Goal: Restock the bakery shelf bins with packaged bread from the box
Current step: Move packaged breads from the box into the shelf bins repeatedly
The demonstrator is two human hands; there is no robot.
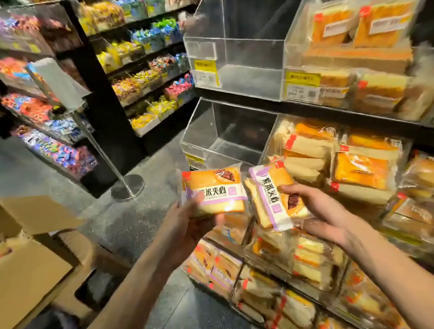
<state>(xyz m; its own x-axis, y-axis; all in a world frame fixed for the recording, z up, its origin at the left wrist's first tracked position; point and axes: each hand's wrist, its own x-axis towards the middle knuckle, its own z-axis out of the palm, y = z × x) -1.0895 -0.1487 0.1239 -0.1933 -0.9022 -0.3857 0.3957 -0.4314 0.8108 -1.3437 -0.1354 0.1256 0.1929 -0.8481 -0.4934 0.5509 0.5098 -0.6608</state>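
Head view. Gripping one bread packet [214, 190] in the left hand [189, 219], thumb across its lower-left corner. Clutching a second bread packet [273, 196], tilted, in the right hand [316, 203]. Both held up side by side, nearly touching, in front of the shelf [337, 108], just before the front edge of an empty bin [221, 137] and well apart from the box [22, 260] at far left. Probably light, soft and easily crushed under slick film. Best taken by the flat faces near an edge, without squeezing.
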